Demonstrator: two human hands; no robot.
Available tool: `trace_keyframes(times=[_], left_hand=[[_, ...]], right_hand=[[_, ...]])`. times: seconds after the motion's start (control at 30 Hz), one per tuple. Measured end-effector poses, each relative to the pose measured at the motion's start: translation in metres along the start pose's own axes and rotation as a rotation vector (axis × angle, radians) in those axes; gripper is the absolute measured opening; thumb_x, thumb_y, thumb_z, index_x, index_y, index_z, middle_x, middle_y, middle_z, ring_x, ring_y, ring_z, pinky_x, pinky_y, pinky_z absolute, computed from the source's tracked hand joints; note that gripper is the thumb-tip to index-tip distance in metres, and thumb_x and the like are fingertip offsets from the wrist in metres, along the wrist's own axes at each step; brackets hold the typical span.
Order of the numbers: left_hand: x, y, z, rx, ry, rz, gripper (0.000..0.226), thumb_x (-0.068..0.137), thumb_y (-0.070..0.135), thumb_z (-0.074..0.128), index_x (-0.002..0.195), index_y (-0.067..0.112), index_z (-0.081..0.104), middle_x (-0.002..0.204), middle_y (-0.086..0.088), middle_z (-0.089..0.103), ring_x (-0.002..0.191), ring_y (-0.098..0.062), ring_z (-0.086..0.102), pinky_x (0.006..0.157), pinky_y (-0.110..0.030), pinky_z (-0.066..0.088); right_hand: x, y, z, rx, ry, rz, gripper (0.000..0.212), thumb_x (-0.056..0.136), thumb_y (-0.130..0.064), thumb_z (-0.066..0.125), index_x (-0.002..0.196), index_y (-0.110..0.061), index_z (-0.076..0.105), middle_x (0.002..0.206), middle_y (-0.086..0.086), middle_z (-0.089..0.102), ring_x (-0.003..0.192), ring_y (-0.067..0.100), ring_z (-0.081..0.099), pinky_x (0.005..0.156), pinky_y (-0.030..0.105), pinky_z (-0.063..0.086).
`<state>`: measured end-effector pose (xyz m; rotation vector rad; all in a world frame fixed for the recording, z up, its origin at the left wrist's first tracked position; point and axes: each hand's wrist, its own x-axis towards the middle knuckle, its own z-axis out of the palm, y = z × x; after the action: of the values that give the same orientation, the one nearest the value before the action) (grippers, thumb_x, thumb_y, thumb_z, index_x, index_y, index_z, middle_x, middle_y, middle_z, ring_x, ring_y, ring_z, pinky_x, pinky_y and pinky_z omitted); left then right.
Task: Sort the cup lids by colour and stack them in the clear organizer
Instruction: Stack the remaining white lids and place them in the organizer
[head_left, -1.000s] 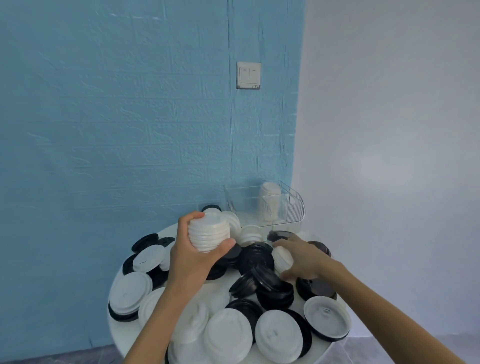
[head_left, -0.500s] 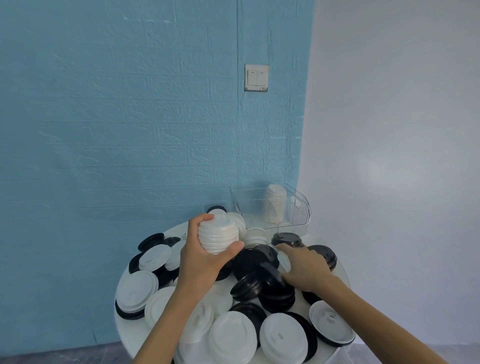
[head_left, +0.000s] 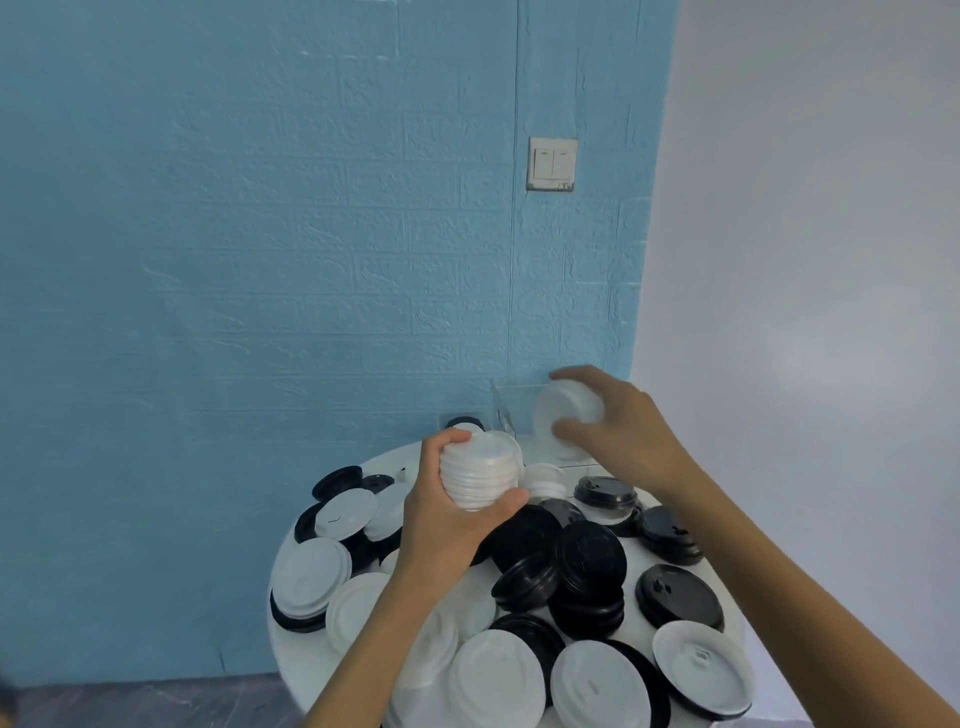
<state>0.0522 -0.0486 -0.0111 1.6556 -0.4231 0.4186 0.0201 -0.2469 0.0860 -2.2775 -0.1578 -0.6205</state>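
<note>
My left hand (head_left: 447, 525) grips a stack of white lids (head_left: 480, 475) above the middle of the round white table (head_left: 283, 654). My right hand (head_left: 618, 431) holds a white lid (head_left: 563, 410) up in front of the clear organizer (head_left: 506, 410) at the table's far edge. The hand and lid hide most of the organizer. Loose black lids (head_left: 587, 561) and white lids (head_left: 311, 571) cover the table, some of them piled on one another.
A blue textured wall (head_left: 311, 260) with a light switch (head_left: 551, 163) rises right behind the table. A white wall (head_left: 805, 260) stands to the right. Grey floor (head_left: 156, 701) shows at the lower left.
My right hand has risen from the lid pile to the organizer at the back, holding a white lid. My left hand keeps its stack in about the same place.
</note>
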Motion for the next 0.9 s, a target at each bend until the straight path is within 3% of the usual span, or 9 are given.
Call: trace_keyframes(times=[0.1,0.2,0.33,0.47,0.6,0.77,0.9], left_hand=[[-0.003,0.004,0.003,-0.023,-0.029,0.013,0.075,0.061,0.038,0.096,0.119,0.046,0.049,0.107,0.027,0.061,0.097,-0.007,0.064,0.080,-0.029,0.058],[-0.005,0.007,0.005,-0.039,-0.046,0.028,0.078,0.060,0.040,0.095,0.122,0.045,0.049,0.109,0.024,0.066,0.098,-0.007,0.066,0.081,-0.025,0.057],[-0.004,0.006,0.003,-0.049,-0.044,0.026,0.079,0.060,0.038,0.096,0.122,0.047,0.048,0.109,0.026,0.067,0.098,-0.003,0.067,0.081,-0.022,0.056],[-0.003,0.010,0.002,-0.076,-0.029,-0.001,0.084,0.053,0.051,0.092,0.123,0.050,0.046,0.110,0.027,0.067,0.099,-0.002,0.067,0.082,-0.024,0.057],[-0.001,0.016,0.002,-0.080,-0.030,-0.011,0.088,0.054,0.058,0.088,0.128,0.050,0.042,0.119,0.019,0.067,0.102,0.002,0.067,0.081,-0.017,0.054],[0.001,0.015,-0.001,-0.049,-0.012,0.007,0.100,0.059,0.057,0.085,0.133,0.063,0.018,0.113,0.011,0.066,0.093,-0.001,0.069,0.076,-0.017,0.053],[0.000,0.012,-0.003,-0.048,0.016,0.061,0.095,0.064,0.056,0.083,0.140,0.063,0.027,0.130,0.018,0.063,0.111,-0.004,0.065,0.092,-0.033,0.057]], right_hand=[[0.010,-0.026,0.009,0.369,-0.058,0.016,0.042,0.081,-0.011,0.076,0.117,-0.031,0.069,0.099,-0.011,0.070,0.083,0.004,0.065,0.071,0.016,0.053],[0.019,-0.033,0.028,0.623,-0.180,0.151,0.045,0.067,-0.018,0.071,0.112,-0.023,0.073,0.093,-0.004,0.071,0.081,0.010,0.065,0.067,0.023,0.053],[0.028,-0.026,0.047,0.633,-0.158,0.249,0.036,0.074,-0.029,0.079,0.108,-0.017,0.076,0.102,0.005,0.077,0.099,0.026,0.071,0.085,0.039,0.057],[0.031,-0.020,0.055,0.672,-0.222,0.296,0.037,0.085,-0.039,0.078,0.111,-0.013,0.075,0.110,0.004,0.077,0.109,0.023,0.071,0.095,0.036,0.053],[0.030,-0.021,0.065,0.881,-0.320,0.391,0.040,0.088,-0.032,0.074,0.112,0.000,0.073,0.117,0.020,0.072,0.109,0.032,0.069,0.107,0.049,0.048],[0.026,-0.022,0.072,0.835,-0.343,0.314,0.039,0.091,-0.026,0.070,0.117,0.003,0.070,0.123,0.026,0.067,0.107,0.033,0.069,0.106,0.052,0.048],[0.024,-0.025,0.079,0.884,-0.373,0.300,0.028,0.096,-0.027,0.065,0.112,-0.005,0.072,0.114,0.019,0.071,0.103,0.027,0.068,0.103,0.046,0.050]])
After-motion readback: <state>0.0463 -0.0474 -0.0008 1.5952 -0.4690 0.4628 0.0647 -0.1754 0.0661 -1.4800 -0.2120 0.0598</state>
